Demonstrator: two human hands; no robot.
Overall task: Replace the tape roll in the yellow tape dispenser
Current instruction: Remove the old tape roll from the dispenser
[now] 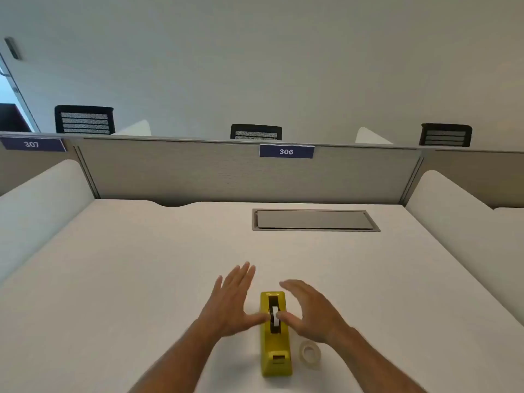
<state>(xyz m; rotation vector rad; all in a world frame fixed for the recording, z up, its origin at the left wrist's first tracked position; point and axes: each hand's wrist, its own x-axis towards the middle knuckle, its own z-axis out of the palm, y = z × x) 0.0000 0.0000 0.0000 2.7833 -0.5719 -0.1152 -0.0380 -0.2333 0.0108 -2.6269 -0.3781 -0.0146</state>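
White bench (pixel 141 279) in an office cubicle, grey partition behind with a 306 label (pixel 286 151). Yellow tape dispenser (pixel 275 333) sits near your edge, long axis running straight away from you, cutter end apparently toward you. Old tape roll (pixel 274 316) sits in the middle slot. Your left hand (pixel 231 304) and right hand (pixel 307 310) flank it, one per side, fingers spread, thumbs meeting at the roll from both sides. Neither grip is closed on anything yet; thumb contact with the roll looks likely but blur hides it. Both hands equally near. Spare clear tape roll (pixel 309 353) lies flat just right of the dispenser, under your right wrist, so right hand is closer for that. Next move probably lifts the roll straight up out of the slot.
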